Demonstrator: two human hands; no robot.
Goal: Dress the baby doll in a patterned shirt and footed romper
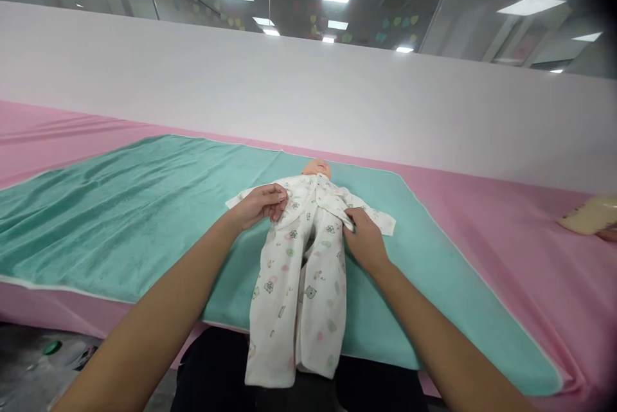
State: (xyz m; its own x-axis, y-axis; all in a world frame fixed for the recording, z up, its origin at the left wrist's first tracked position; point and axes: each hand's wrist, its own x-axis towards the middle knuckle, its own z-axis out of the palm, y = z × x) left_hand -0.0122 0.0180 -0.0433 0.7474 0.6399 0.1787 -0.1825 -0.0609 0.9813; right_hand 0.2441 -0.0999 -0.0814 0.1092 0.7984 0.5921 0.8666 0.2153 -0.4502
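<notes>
A baby doll (pixel 317 168) lies on its back on a teal towel (pixel 159 219), its head toward the wall. It wears a white printed baby shirt (pixel 308 190) with the sleeves spread out to both sides. White printed baby pants (pixel 322 296) cover its lower part, and their legs hang over the front edge. At the shirt's left side, my left hand (pixel 265 203) is closed with its fingertips on the cloth. My right hand (pixel 364 235) pinches the shirt's lower right hem; some of its fingers are hidden.
Under the towel is a pink sheet (pixel 506 219), and a white wall (pixel 289 90) with glass above rises behind. A pale yellowish object (pixel 588 214) lies at the far right. Down at the lower left, a green cap (pixel 52 348) shows beside clear plastic.
</notes>
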